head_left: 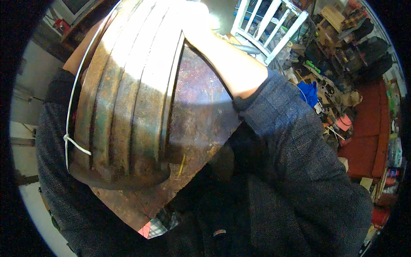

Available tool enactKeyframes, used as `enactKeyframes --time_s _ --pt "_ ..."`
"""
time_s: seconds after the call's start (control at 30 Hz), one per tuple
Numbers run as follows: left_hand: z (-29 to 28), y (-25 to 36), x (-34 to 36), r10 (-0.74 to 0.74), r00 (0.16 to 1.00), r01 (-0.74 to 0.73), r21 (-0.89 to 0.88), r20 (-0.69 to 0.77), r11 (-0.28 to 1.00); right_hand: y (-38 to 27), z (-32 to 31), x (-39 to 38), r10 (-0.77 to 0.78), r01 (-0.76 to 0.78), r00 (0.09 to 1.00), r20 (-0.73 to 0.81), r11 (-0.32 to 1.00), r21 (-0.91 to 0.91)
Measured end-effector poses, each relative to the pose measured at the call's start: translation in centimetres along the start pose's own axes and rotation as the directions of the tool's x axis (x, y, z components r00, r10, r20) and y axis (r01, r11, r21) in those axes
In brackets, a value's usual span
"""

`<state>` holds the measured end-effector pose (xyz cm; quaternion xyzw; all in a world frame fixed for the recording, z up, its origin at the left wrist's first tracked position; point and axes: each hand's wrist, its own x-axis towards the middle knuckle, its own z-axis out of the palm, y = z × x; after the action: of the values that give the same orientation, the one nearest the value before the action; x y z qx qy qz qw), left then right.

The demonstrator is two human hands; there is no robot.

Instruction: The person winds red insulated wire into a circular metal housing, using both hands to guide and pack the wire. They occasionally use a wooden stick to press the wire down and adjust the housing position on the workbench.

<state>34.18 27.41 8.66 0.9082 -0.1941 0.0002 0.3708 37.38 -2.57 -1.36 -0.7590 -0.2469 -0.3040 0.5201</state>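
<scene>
A large brown, worn piece with long raised ribs and a rounded near end [120, 124] lies before me on a dark, stained board [201, 103]. A white cord [72, 94], knotted near its lower end, runs along the piece's left side. My right hand [198, 17] is at the far right edge of the ribbed piece, and strong glare washes out its fingers. On the left, my bare forearm reaches up behind the ribbed piece, which hides my left hand. Whether either hand grips the piece cannot be made out. A thin yellow strip [182, 165] lies on the board.
A pale slatted wooden frame, like a chair back [269, 25], stands at the far right. Beyond my right arm lies clutter with a blue cloth [309, 92], a pink scrap [343, 123] and several tools, beside a red-brown panel [366, 132].
</scene>
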Motion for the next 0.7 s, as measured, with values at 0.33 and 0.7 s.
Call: enactKeyframes --time_s 0.33,0.7 --pt "-3.7 0.5 -6.3 -0.296 0.915 0.292 -0.057 -0.273 0.955 -1.8 2.7 2.2 0.181 -0.205 0.972 0.151 0.964 0.168" --pt "-3.7 1.7 -5.1 -0.144 0.981 0.161 0.137 -0.126 0.977 -14.3 -11.6 -7.5 -0.38 0.38 0.91 0.163 0.924 0.037"
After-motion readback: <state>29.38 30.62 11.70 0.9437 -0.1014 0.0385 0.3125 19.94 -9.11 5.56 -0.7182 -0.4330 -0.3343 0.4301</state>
